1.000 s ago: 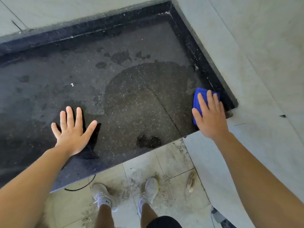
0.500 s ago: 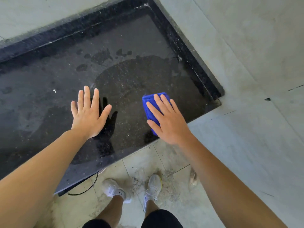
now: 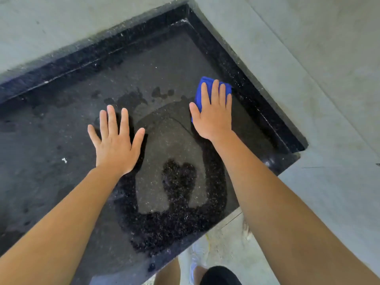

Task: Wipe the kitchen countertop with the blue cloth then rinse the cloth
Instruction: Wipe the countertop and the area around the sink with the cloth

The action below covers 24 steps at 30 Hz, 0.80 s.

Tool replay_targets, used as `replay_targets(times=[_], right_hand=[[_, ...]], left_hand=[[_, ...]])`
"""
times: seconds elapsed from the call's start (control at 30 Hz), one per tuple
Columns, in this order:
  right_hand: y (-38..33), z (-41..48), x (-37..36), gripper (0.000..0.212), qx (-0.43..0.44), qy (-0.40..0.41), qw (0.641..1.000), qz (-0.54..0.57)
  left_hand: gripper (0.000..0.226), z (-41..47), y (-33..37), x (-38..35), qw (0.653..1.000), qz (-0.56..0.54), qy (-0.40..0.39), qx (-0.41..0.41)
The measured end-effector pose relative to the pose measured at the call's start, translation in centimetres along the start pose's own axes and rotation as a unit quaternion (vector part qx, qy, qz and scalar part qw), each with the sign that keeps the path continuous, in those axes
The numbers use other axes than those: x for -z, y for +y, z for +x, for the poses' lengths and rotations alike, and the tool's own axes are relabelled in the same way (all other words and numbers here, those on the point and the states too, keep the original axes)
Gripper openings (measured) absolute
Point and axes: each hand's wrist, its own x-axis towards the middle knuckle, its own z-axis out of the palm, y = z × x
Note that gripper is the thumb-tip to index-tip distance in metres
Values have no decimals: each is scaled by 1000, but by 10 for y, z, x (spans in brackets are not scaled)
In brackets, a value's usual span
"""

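Countertop: a dark, speckled stone kitchen countertop [image 3: 61, 124] filled most of the view, its surface dull and streaked.
Upstand: a glossy black raised stone edge [image 3: 257, 103] ran along the back and the right side of the slab, and the two runs met in a corner at about 12 o'clock.
Cloth: a folded bright blue cloth [image 3: 202, 87] lay flat on the countertop at about 1 o'clock from the middle of the view, just beside the right-hand edge, short of the corner.
Right hand: the right hand [image 3: 213, 118] lay palm down on the cloth, fingers straight and close together, pressing it to the stone. The cloth showed past the fingertips at 12 o'clock and beside the thumb at 9 o'clock.
Left hand: the left hand [image 3: 115, 145] rested flat on the bare stone, fingers spread and holding nothing, at 8 o'clock from the cloth and apart from it.
Wet marks: darker, glistening wet patches [image 3: 178, 219] lay between the forearms, at 6 o'clock from the hands.
Speck: a small white fleck [image 3: 64, 160] sat at 9 o'clock from the left hand.
Walls: pale grey walls [image 3: 308, 58] bordered the slab at 12 and 3 o'clock.
Floor: pale dusty tiles [image 3: 230, 243] showed at 5 o'clock.
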Motion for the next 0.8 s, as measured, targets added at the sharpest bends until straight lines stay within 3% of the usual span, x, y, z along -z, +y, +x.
replay_targets(times=[0.13, 0.23, 0.3, 0.43, 0.53, 0.7, 0.8], right_hand=[[-38, -11, -5, 70, 106, -10, 994, -21], [-11, -35, 0, 68, 182, -53, 981, -34], [19, -33, 6, 68, 151, -62, 986, -32], [31, 15, 14, 71, -5, -36, 999, -28], [0, 69, 18, 72, -16, -26, 999, -35], [-84, 149, 19, 72, 77, -30, 996, -38], [-118, 142, 14, 72, 177, -31, 983, -46]], left_hand=[[75, 15, -8, -4, 1000, 2, -7, 17], [75, 14, -7, -4, 1000, 12, -12, 16], [76, 15, -7, -2, 999, 16, -23, 15], [77, 16, -8, -3, 999, 27, -29, 17], [77, 16, -9, -4, 999, 33, -28, 18], [76, 17, -7, -3, 999, 38, -29, 26], [74, 18, -6, -2, 998, 42, -26, 37]])
